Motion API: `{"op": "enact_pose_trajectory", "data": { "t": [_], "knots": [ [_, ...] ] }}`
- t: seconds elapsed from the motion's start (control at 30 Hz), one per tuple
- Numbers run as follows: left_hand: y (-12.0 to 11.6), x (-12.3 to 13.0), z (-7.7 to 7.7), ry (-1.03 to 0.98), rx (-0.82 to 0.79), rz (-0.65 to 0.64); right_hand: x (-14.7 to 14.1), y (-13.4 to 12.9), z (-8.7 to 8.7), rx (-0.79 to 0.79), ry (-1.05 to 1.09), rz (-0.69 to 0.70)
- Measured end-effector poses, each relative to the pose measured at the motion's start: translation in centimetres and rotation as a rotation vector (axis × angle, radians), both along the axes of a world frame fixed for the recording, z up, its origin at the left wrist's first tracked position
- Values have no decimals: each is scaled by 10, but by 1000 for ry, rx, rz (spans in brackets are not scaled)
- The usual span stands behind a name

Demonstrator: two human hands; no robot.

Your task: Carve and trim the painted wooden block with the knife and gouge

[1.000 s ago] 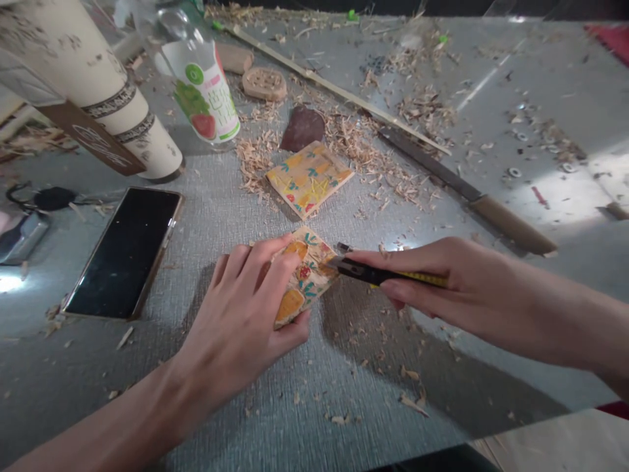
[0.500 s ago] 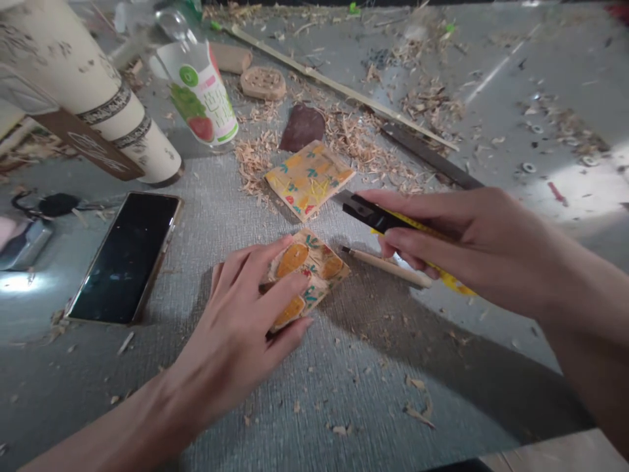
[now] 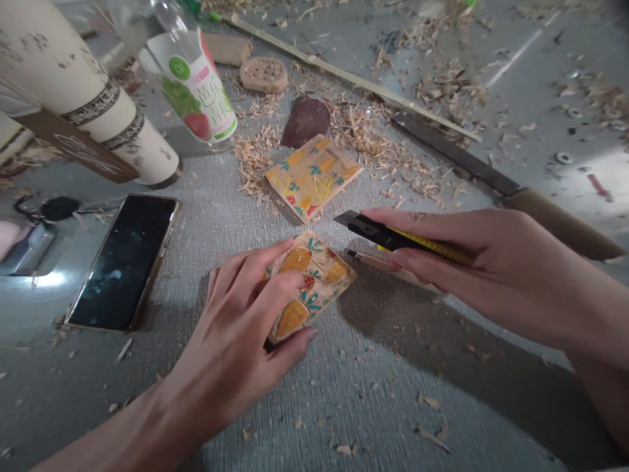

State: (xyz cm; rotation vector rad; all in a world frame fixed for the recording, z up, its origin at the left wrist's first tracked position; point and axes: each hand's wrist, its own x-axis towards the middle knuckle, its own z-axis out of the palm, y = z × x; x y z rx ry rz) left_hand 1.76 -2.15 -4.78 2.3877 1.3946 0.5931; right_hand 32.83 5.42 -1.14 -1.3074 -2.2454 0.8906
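Observation:
My left hand [image 3: 230, 321] grips a small wooden board [image 3: 322, 269] painted with orange fruit, red spots and teal leaves. Its thumb lies along the near edge, and the other fingers cover the left part. In my right hand [image 3: 472, 262] is a utility knife [image 3: 376, 231] with black and yellow parts. The blade is out and points left, just above the held board's far corner and apart from it. Beyond it lies a second painted board [image 3: 314, 176] with yellow outlines. A thin wooden stick with a dark tip [image 3: 371, 260] lies partly under my right hand.
Wood shavings [image 3: 253, 160] surround a dark brown sheet [image 3: 305, 121]. A file with a wooden handle [image 3: 457, 154] and a long thin strip [image 3: 354, 78] lie behind. At left are a phone [image 3: 125, 262], a paper cup [image 3: 147, 151] and a labelled plastic bottle [image 3: 201, 92].
My right hand and the knife have come slightly nearer me, away from the second board. My left hand keeps its hold on the painted board. The view has shifted a little, showing the file's handle.

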Motion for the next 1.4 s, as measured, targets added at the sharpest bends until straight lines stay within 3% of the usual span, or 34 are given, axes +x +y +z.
{"op": "enact_pose_trajectory", "data": {
  "t": [0.73,1.4],
  "knots": [
    [-2,0,-3,22,4,10,5,-4,-13,20,-33,-5],
    [0,-1,-6,-22,14,9,5,-1,-12,4,-38,7]
  ]
}}
